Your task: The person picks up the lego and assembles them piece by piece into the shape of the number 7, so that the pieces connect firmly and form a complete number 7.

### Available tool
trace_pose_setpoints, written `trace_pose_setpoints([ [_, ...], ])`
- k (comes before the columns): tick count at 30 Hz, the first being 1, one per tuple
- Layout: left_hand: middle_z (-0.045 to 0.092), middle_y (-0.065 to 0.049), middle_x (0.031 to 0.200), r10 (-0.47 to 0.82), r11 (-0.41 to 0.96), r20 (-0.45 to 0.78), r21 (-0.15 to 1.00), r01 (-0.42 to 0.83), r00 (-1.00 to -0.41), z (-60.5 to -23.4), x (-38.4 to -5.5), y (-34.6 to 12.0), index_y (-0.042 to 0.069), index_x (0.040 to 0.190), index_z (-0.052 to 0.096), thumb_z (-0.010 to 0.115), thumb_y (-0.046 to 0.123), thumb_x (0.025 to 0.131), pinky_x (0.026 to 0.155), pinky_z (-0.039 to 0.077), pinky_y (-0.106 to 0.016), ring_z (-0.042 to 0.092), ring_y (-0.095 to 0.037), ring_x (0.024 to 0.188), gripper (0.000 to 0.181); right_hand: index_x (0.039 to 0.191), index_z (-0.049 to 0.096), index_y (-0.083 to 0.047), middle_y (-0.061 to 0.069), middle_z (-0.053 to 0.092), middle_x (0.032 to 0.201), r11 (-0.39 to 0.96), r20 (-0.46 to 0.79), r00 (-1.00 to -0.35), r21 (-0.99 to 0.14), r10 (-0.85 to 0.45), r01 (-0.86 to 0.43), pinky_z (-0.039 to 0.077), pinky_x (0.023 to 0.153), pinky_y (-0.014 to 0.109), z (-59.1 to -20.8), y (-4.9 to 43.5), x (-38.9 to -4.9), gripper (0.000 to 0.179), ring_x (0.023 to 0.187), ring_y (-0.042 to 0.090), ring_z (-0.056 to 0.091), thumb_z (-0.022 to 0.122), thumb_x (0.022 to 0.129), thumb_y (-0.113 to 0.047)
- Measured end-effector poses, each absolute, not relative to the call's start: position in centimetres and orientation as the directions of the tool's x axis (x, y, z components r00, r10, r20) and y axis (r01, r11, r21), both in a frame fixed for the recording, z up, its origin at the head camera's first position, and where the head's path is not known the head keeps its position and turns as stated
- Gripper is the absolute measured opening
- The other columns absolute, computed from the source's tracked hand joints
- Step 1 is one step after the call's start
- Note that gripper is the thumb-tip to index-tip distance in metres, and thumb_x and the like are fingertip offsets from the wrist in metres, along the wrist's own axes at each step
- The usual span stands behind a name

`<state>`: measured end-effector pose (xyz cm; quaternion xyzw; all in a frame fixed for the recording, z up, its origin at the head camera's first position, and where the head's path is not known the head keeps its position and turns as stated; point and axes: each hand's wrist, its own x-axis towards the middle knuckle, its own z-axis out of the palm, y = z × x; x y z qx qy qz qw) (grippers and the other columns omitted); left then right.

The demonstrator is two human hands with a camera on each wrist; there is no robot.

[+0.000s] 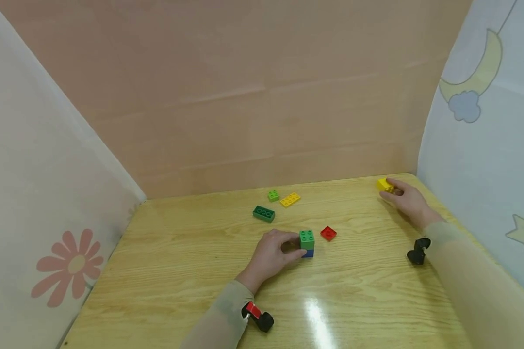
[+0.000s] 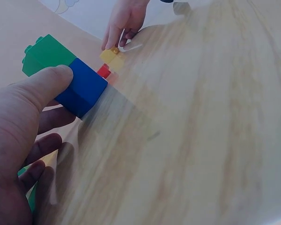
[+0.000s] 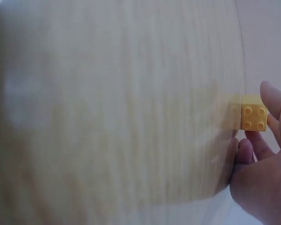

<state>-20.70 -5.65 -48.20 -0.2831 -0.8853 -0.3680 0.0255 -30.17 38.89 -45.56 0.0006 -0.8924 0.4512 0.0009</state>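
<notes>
My left hand (image 1: pixel 272 254) pinches a two-brick stack between thumb and fingers. Its upper part is a green brick (image 1: pixel 306 239), studs up; underneath is a blue brick (image 2: pixel 86 86), standing on the table. Off to the far right, my right hand (image 1: pixel 408 201) is around the near side of a yellow brick (image 1: pixel 383 184). This brick lies on its side, its studs facing the right wrist camera. In the right wrist view the thumb (image 3: pixel 275 101) stands slightly apart from the yellow brick, and other fingers are partly hidden behind and below it.
A small red piece (image 1: pixel 328 233) lies right of the stack. Behind are a dark green brick (image 1: pixel 264 214), a lime brick (image 1: pixel 273 196) and a flat yellow plate (image 1: pixel 290 199). Cloth walls (image 1: pixel 262 111) border the wooden table (image 1: pixel 179 271) at the back and sides.
</notes>
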Motion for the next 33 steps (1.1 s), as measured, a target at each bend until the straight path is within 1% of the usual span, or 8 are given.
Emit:
trace_pose_setpoints([
  [5, 0.078, 0.018, 0.116, 0.475, 0.572, 0.244, 0.644, 0.508, -0.845, -48.00, -20.59, -5.82, 0.022, 0.132, 0.081, 0.083, 0.041, 0.102, 0.101, 0.050, -0.034, 0.065, -0.006, 0.110, 0.036, 0.175, 0.020, -0.002, 0.039, 0.035, 0.162, 0.535, -0.020, -1.000, -0.845, -0.017, 0.008, 0.043, 0.069, 0.017, -45.66, 38.67, -29.81, 0.082, 0.114, 0.027, 0.047, 0.064, 0.115, -0.036],
  [9, 0.077, 0.018, 0.115, 0.477, 0.568, 0.250, 0.644, 0.512, -0.843, -47.93, -20.66, -5.91, 0.022, 0.132, 0.081, 0.083, 0.041, 0.102, 0.099, 0.051, -0.033, 0.065, -0.005, 0.109, 0.035, 0.176, 0.011, -0.003, 0.039, 0.029, 0.169, 0.543, -0.021, -1.000, -0.840, -0.002, 0.016, 0.045, 0.083, 0.016, -45.48, 38.60, -29.83, 0.089, 0.138, 0.045, 0.044, 0.066, 0.114, -0.037],
  [11, 0.077, 0.019, 0.114, 0.481, 0.562, 0.255, 0.645, 0.518, -0.839, -47.91, -20.71, -5.89, 0.022, 0.131, 0.081, 0.083, 0.041, 0.102, 0.099, 0.051, -0.032, 0.065, -0.005, 0.108, 0.034, 0.175, 0.009, 0.000, 0.040, 0.027, 0.170, 0.559, -0.018, -1.000, -0.829, 0.017, 0.025, 0.047, 0.096, 0.022, -45.37, 38.61, -29.85, 0.092, 0.148, 0.051, 0.037, 0.066, 0.113, -0.038],
  [14, 0.077, 0.020, 0.114, 0.482, 0.560, 0.256, 0.645, 0.519, -0.838, -47.90, -20.73, -5.84, 0.023, 0.130, 0.082, 0.083, 0.041, 0.102, 0.098, 0.051, -0.032, 0.065, -0.005, 0.107, 0.033, 0.172, 0.011, 0.007, 0.042, 0.030, 0.167, 0.572, -0.016, -0.999, -0.819, 0.051, 0.042, 0.046, 0.111, 0.044, -45.38, 38.57, -30.00, 0.092, 0.149, 0.055, 0.036, 0.066, 0.113, -0.037],
  [17, 0.077, 0.020, 0.114, 0.480, 0.561, 0.252, 0.648, 0.515, -0.840, -47.95, -20.73, -5.78, 0.022, 0.129, 0.082, 0.083, 0.041, 0.102, 0.098, 0.050, -0.033, 0.065, -0.005, 0.107, 0.033, 0.168, 0.019, 0.013, 0.044, 0.034, 0.163, 0.578, -0.010, -0.996, -0.814, 0.094, 0.063, 0.041, 0.116, 0.060, -45.58, 38.43, -30.23, 0.088, 0.146, 0.055, 0.039, 0.065, 0.113, -0.037],
  [20, 0.077, 0.020, 0.114, 0.480, 0.563, 0.251, 0.647, 0.514, -0.841, -48.02, -20.74, -5.75, 0.023, 0.130, 0.082, 0.083, 0.042, 0.102, 0.098, 0.050, -0.033, 0.065, -0.005, 0.107, 0.034, 0.165, 0.026, 0.016, 0.044, 0.037, 0.158, 0.586, -0.004, -0.991, -0.806, 0.131, 0.080, 0.039, 0.116, 0.064, -45.84, 38.31, -30.45, 0.084, 0.142, 0.055, 0.042, 0.066, 0.112, -0.037],
  [24, 0.077, 0.020, 0.113, 0.480, 0.559, 0.259, 0.646, 0.520, -0.838, -48.04, -20.73, -5.83, 0.022, 0.130, 0.082, 0.083, 0.041, 0.102, 0.097, 0.050, -0.032, 0.064, -0.005, 0.106, 0.034, 0.161, 0.032, 0.018, 0.042, 0.041, 0.154, 0.594, 0.006, -0.989, -0.800, 0.151, 0.086, 0.042, 0.112, 0.062, -45.93, 38.14, -30.54, 0.080, 0.137, 0.054, 0.046, 0.067, 0.111, -0.035],
  [33, 0.077, 0.021, 0.113, 0.486, 0.541, 0.272, 0.653, 0.530, -0.830, -48.23, -20.85, -5.81, 0.023, 0.130, 0.082, 0.083, 0.041, 0.102, 0.097, 0.050, -0.031, 0.065, -0.004, 0.105, 0.033, 0.159, 0.034, 0.020, 0.043, 0.045, 0.149, 0.614, 0.012, -0.986, -0.784, 0.166, 0.094, 0.044, 0.107, 0.060, -45.46, 37.95, -30.24, 0.077, 0.132, 0.055, 0.049, 0.066, 0.112, -0.031],
])
